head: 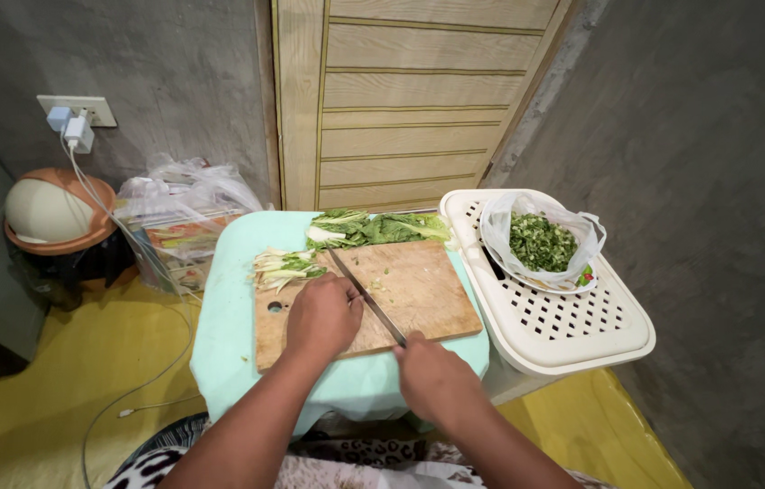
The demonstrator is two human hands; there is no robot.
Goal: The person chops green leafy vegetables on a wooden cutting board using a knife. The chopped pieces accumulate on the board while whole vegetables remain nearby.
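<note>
On the wooden cutting board (419, 290), left of centre, the left hand (321, 317) lies curled, its fingertips hidden; the knife (366, 297) runs diagonally from the greens (373, 228) beyond the board to the right hand (435, 378), fist closed round the hidden handle, over a mint table (229, 326) on yellow floor

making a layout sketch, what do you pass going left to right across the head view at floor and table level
Lidded bin → clear plastic bag of packets → cut stalks on the wooden cutting board → white perforated tray holding a bag of chopped greens.
</note>
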